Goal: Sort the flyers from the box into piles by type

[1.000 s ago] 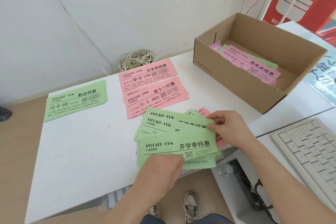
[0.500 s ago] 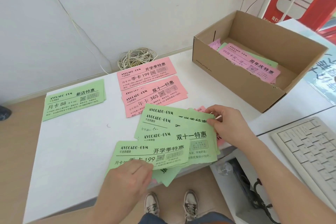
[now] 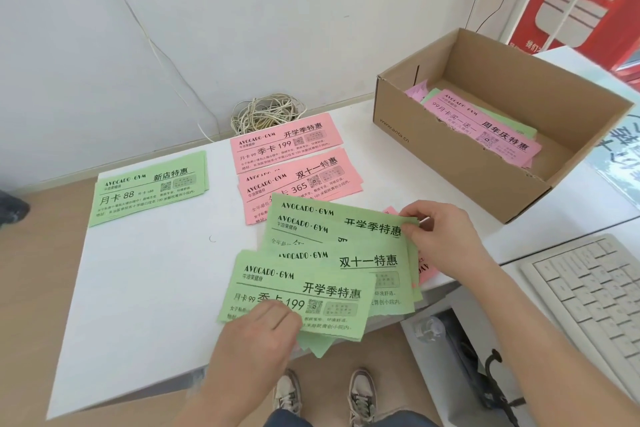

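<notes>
A fan of green flyers (image 3: pixel 346 246) lies at the white table's front edge. My right hand (image 3: pixel 440 239) pinches the right edge of that fan, with pink flyers partly hidden under it. My left hand (image 3: pixel 263 329) grips one green flyer (image 3: pixel 301 291), the front one, slid a little left and forward from the fan. On the table lie a green pile (image 3: pixel 149 185) at the left and two pink piles (image 3: pixel 285 142) (image 3: pixel 301 184) in the middle. The open cardboard box (image 3: pixel 460 163) at the right holds more pink and green flyers (image 3: pixel 485 125).
A coil of white cable (image 3: pixel 265 114) sits against the wall behind the pink piles. A white keyboard (image 3: pixel 595 302) lies on a second surface at the right. My shoes (image 3: pixel 325 392) show below the table's front edge.
My left hand has pulled the top green flyer down and to the left off the fan, uncovering the flyer beneath it. My right hand kept hold of the fan's right edge.
</notes>
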A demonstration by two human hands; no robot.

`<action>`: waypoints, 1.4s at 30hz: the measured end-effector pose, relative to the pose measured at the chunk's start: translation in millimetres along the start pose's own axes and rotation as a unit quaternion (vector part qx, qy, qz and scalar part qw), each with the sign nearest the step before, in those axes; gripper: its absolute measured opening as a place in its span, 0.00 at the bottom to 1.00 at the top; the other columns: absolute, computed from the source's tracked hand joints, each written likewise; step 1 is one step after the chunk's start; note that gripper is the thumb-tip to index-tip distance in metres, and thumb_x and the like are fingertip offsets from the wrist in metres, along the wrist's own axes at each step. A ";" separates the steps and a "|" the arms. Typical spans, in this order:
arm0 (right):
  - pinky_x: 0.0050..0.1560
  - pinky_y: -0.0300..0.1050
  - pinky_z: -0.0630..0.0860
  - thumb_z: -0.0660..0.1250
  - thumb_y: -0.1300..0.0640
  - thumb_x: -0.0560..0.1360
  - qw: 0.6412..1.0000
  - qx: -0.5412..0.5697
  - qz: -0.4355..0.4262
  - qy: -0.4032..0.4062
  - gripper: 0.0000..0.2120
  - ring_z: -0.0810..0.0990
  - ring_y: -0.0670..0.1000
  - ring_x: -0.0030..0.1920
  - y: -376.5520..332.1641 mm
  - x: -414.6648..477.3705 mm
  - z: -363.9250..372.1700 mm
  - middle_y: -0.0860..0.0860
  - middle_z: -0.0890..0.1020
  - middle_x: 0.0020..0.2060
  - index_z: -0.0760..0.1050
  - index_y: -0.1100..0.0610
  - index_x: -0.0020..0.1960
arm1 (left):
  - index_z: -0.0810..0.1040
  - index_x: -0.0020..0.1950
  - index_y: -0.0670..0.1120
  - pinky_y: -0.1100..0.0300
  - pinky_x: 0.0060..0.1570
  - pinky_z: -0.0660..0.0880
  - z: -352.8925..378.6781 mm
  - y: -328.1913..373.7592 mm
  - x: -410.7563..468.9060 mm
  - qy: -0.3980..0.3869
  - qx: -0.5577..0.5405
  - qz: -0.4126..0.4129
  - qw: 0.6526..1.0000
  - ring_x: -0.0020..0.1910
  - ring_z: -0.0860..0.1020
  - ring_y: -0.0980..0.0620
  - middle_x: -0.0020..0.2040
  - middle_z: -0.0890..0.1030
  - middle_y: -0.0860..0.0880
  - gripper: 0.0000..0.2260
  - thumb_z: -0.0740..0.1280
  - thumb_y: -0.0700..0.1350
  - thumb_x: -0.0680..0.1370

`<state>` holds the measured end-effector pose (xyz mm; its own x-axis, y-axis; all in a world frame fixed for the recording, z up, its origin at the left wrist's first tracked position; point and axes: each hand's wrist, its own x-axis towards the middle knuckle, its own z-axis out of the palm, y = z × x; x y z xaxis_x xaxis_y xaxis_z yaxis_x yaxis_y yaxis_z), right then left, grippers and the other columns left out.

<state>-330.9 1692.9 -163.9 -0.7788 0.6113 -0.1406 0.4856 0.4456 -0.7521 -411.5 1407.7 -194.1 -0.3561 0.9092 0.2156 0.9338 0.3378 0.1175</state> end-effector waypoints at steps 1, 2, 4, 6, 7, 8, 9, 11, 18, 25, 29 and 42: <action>0.30 0.28 0.66 0.65 0.63 0.74 1.000 -0.005 -0.002 0.011 0.10 0.76 0.40 0.30 -1.5 1.5 -1.8 0.38 0.78 0.33 0.78 0.49 0.42 | 0.76 0.36 0.48 0.63 0.23 0.68 -1.3 -2.2 -0.7 -0.022 0.002 -0.002 1.000 0.36 0.74 0.53 0.35 0.78 0.54 0.05 0.72 0.44 0.66; 0.31 0.29 0.65 0.66 0.63 0.74 1.000 -0.015 -0.009 0.026 0.09 0.75 0.41 0.31 -3.4 2.8 -4.0 0.37 0.77 0.33 0.79 0.50 0.43 | 0.76 0.38 0.49 0.64 0.22 0.67 -2.4 -3.6 -0.4 -0.047 -0.002 -0.007 0.999 0.35 0.74 0.54 0.35 0.77 0.55 0.10 0.76 0.46 0.63; 0.34 0.33 0.67 0.66 0.62 0.75 0.997 -0.028 -0.029 0.073 0.07 0.75 0.42 0.34 -7.4 5.5 -10.2 0.38 0.77 0.34 0.79 0.52 0.44 | 0.77 0.43 0.51 0.66 0.21 0.68 -1.0 -5.2 0.0 -0.090 -0.015 -0.016 0.996 0.36 0.75 0.55 0.36 0.77 0.56 0.21 0.81 0.48 0.56; 0.36 0.38 0.68 0.66 0.62 0.76 0.989 -0.016 -0.045 0.137 0.06 0.74 0.40 0.33 -12.1 8.0 -20.3 0.41 0.78 0.34 0.79 0.53 0.46 | 0.77 0.48 0.52 0.66 0.21 0.70 1.9 -4.9 0.0 -0.115 -0.024 -0.029 0.993 0.38 0.72 0.56 0.37 0.77 0.56 0.26 0.82 0.49 0.53; 0.37 0.39 0.68 0.66 0.62 0.76 0.985 -0.005 -0.051 0.167 0.06 0.74 0.40 0.34 -13.5 9.6 -26.5 0.43 0.79 0.35 0.80 0.54 0.47 | 0.77 0.48 0.53 0.66 0.20 0.70 4.1 -5.4 -0.5 -0.120 -0.031 -0.041 0.991 0.39 0.70 0.56 0.36 0.77 0.56 0.27 0.82 0.49 0.53; 0.39 0.39 0.70 0.66 0.61 0.76 0.980 0.011 -0.052 0.190 0.05 0.75 0.41 0.34 -14.1 11.8 -33.1 0.44 0.79 0.35 0.80 0.53 0.47 | 0.78 0.48 0.53 0.65 0.20 0.70 2.9 -4.1 1.4 -0.132 -0.033 -0.052 0.989 0.39 0.69 0.56 0.36 0.76 0.57 0.27 0.82 0.49 0.52; 0.41 0.40 0.72 0.67 0.61 0.76 0.978 0.035 -0.045 0.201 0.05 0.76 0.44 0.35 -14.2 14.3 -39.1 0.44 0.80 0.36 0.80 0.52 0.47 | 0.80 0.48 0.54 0.65 0.21 0.71 -0.6 -1.6 4.1 -0.149 -0.037 -0.063 0.986 0.39 0.70 0.57 0.37 0.75 0.58 0.26 0.82 0.50 0.53; 0.41 0.42 0.74 0.69 0.60 0.74 0.978 0.089 -0.018 0.188 0.04 0.77 0.46 0.34 -14.4 18.1 -46.5 0.45 0.81 0.35 0.79 0.51 0.45 | 0.78 0.57 0.58 0.64 0.34 0.76 -17.0 4.0 12.6 -0.179 -0.030 -0.097 0.979 0.46 0.74 0.59 0.45 0.75 0.60 0.24 0.77 0.52 0.63; 0.26 0.33 0.70 0.72 0.62 0.73 0.984 0.174 0.025 0.016 0.00 0.72 0.40 0.24 -32.1 8.2 -28.2 0.55 0.84 0.35 0.81 0.58 0.44 | 0.73 0.59 0.60 0.63 0.48 0.75 -45.4 -25.5 30.0 0.085 -0.325 -0.379 0.862 0.50 0.78 0.63 0.56 0.78 0.60 0.11 0.64 0.48 0.79; 0.24 0.32 0.66 0.72 0.62 0.73 0.982 0.166 0.002 -0.085 0.01 0.71 0.41 0.22 -67.5 3.1 6.0 0.55 0.84 0.34 0.81 0.58 0.42 | 0.80 0.56 0.46 0.47 0.49 0.79 -69.1 -60.1 32.8 0.090 -0.546 -0.458 0.696 0.46 0.84 0.46 0.48 0.85 0.45 0.10 0.69 0.42 0.75; 0.26 0.32 0.67 0.72 0.60 0.73 0.977 0.176 -0.005 -0.116 0.03 0.73 0.45 0.22 -93.7 4.0 35.6 0.54 0.81 0.27 0.79 0.58 0.43 | 0.83 0.50 0.46 0.50 0.51 0.78 -69.8 -85.2 6.4 0.152 -0.490 -0.481 0.712 0.47 0.83 0.49 0.45 0.85 0.50 0.06 0.68 0.39 0.77; 0.35 0.40 0.73 0.62 0.63 0.78 0.986 -0.061 -0.066 -0.139 0.11 0.78 0.49 0.36 -167.4 33.2 190.4 0.49 0.80 0.41 0.74 0.48 0.47 | 0.76 0.51 0.45 0.70 0.26 0.74 -85.6 -229.3 -99.5 0.292 -0.425 -0.600 0.611 0.37 0.77 0.52 0.44 0.81 0.49 0.06 0.59 0.39 0.82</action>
<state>-513.6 1514.2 -165.3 -0.9085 0.3484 -0.2307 0.4044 0.5943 -0.6952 -593.1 1219.0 -159.6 -0.9506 -0.1954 -0.2411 -0.2795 0.2016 0.9387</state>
